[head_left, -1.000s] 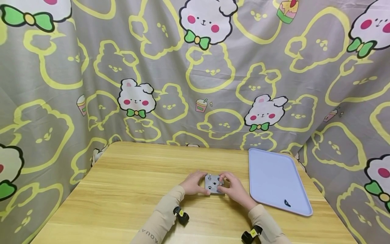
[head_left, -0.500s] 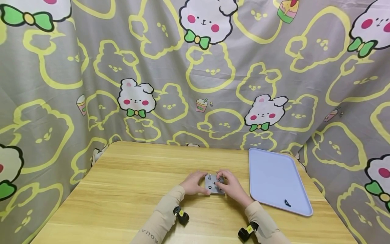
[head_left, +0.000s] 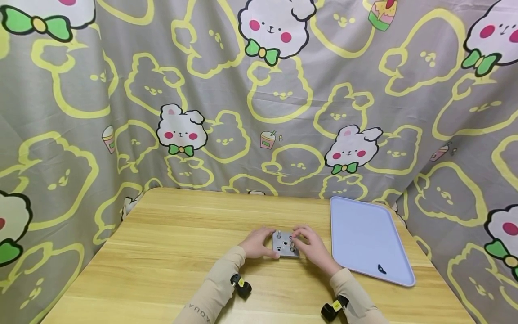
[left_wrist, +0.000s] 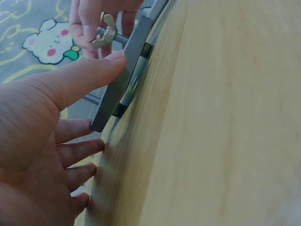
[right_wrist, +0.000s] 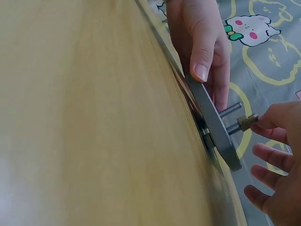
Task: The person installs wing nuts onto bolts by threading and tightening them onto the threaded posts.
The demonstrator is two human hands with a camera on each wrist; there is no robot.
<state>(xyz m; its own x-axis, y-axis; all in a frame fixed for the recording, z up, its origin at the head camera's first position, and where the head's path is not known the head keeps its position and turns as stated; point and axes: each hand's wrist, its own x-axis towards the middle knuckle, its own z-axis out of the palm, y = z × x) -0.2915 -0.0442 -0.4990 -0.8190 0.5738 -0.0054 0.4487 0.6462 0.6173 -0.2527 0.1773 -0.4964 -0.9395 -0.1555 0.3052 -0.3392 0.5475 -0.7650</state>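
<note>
A square grey metal plate (head_left: 282,252) with several holes sits on the wooden table, raised on small feet or bolt heads. My left hand (head_left: 256,244) grips its left side, the thumb (left_wrist: 101,70) on the near edge and the fingers reaching round the far side. Two threaded bolts stand up from the plate; the left bolt (head_left: 279,235) is bare. A brass-coloured wing nut (left_wrist: 108,32) is on the right bolt (right_wrist: 233,128), near its outer end. My right hand (head_left: 314,250) pinches the wing nut (right_wrist: 246,123) with its fingertips, the other fingers loosely bent.
A light blue tray (head_left: 364,238) lies right of the plate, with a small black piece (head_left: 381,270) near its front edge. The wooden table (head_left: 170,252) reaches back to a patterned curtain (head_left: 226,90).
My right hand swung left over the plate, then back right, its fingers shifting about the wing nut. My left hand and the plate have stayed in place.
</note>
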